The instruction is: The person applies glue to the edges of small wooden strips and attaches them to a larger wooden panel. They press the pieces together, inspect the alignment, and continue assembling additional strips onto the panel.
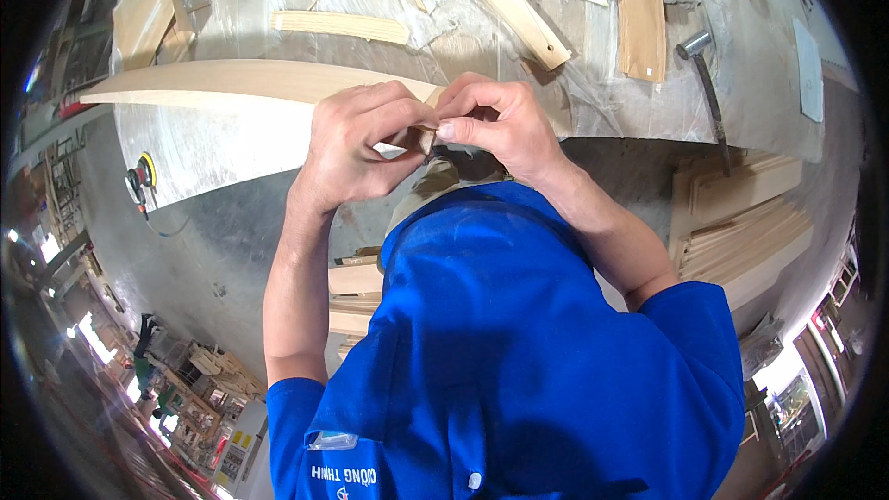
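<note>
My left hand (356,143) and my right hand (505,125) meet in front of my chest, at the near edge of the table. Between their fingertips they pinch a small brown folded piece (427,141); its kind is hard to make out, as the fingers cover most of it. Just beyond the hands a long, pale, gently curved wooden board (241,79) lies on the table (389,51), its right end partly hidden behind them.
A hammer (708,93) rests at the table's right edge, its handle overhanging. Wooden strips (341,26), a curved wooden piece (505,5) and a plank (639,14) lie farther back. Stacked boards (745,218) stand low right. A round sander (142,176) is at the left.
</note>
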Action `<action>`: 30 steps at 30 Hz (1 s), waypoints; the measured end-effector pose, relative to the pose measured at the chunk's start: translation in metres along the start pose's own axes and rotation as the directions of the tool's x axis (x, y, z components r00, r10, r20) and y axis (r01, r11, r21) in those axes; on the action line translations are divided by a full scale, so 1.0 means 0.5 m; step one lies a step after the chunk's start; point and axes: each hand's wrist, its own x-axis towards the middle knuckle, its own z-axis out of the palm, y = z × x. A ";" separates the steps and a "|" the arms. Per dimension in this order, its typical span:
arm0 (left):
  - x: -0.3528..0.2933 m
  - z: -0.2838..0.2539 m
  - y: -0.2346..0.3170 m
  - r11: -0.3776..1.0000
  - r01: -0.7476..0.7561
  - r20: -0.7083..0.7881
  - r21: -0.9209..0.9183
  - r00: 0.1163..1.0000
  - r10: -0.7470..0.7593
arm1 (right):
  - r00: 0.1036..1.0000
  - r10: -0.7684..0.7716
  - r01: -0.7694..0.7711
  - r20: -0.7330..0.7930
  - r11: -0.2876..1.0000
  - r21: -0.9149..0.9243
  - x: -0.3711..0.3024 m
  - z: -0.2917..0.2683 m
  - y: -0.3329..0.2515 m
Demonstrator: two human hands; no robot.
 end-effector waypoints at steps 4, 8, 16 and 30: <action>-0.006 -0.005 -0.009 1.000 0.029 0.043 -0.011 0.999 -0.029 | 1.000 -0.006 0.005 0.009 0.999 0.041 0.009 -0.001 -0.003; -0.003 -0.007 -0.012 0.999 0.033 0.059 -0.001 0.998 -0.033 | 1.000 0.011 -0.011 -0.004 1.000 0.017 0.009 -0.004 -0.003; 0.004 -0.013 -0.004 0.998 0.054 0.067 0.026 0.996 -0.055 | 1.000 0.025 -0.024 -0.013 0.999 0.046 0.017 -0.013 0.021; -0.004 -0.008 0.006 0.995 0.099 0.040 -0.002 0.994 -0.099 | 0.998 -0.014 0.020 0.057 0.994 -0.103 0.007 -0.022 0.002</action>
